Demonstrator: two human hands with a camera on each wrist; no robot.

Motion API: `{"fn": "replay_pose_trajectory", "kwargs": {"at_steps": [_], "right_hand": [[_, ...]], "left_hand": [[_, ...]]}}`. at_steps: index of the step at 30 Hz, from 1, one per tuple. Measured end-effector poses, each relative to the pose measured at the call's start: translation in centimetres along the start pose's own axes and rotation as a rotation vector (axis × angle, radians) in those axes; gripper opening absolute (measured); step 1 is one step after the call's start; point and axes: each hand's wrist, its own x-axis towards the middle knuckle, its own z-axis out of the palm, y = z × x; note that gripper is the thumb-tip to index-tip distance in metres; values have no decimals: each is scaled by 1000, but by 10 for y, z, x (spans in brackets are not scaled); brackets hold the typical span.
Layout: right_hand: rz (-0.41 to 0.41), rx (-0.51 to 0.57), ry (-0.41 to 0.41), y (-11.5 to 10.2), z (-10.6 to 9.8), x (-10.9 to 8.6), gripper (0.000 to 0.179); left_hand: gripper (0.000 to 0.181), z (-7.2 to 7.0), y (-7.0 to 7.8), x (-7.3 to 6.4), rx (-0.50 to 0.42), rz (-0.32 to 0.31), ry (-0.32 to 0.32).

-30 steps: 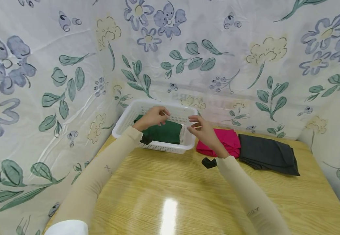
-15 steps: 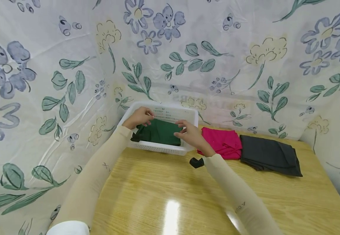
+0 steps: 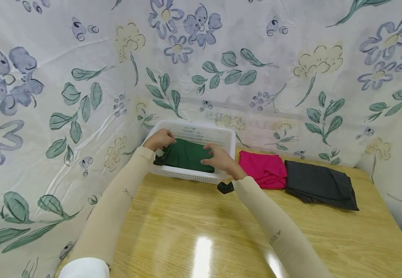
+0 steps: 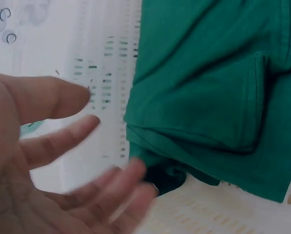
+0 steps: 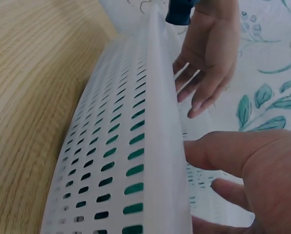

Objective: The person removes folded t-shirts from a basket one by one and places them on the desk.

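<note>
A folded green garment (image 3: 188, 154) lies in a white perforated plastic basket (image 3: 187, 175) at the back left of the table. Over the garment's left end hovers my left hand (image 3: 160, 139); in the left wrist view its fingers (image 4: 82, 190) are spread beside the cloth, with a gap between. My right hand (image 3: 219, 158) is above the basket's right part, fingers loosely bent and holding nothing. In the right wrist view, the right thumb (image 5: 218, 151) is close to the basket's rim; whether it touches I cannot tell.
Just right of the basket lies a folded pink-red garment (image 3: 263, 170). Beyond it is a folded dark grey garment (image 3: 320, 183). Both are on the wooden table (image 3: 187, 216). A flower-patterned cloth (image 3: 256, 77) hangs behind and at the sides.
Both hands have moved left: the left hand to the garment's left end, the right hand from the basket's right edge to over its inside. The garments have not visibly moved.
</note>
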Motion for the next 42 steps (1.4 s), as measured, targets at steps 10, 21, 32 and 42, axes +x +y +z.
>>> {"fn": "replay_pose_trajectory", "kwargs": {"at_steps": [10, 21, 32, 42], "right_hand": [[152, 44, 20, 1, 7, 9, 74], [312, 272, -69, 8, 13, 12, 77], [336, 387, -46, 10, 14, 22, 65], [271, 372, -7, 7, 20, 26, 55]], "left_hand": [[59, -1, -4, -2, 107, -94, -194], [59, 1, -14, 3, 66, -101, -279], [55, -2, -13, 7, 7, -117, -299], [46, -3, -16, 8, -67, -139, -283]]}}
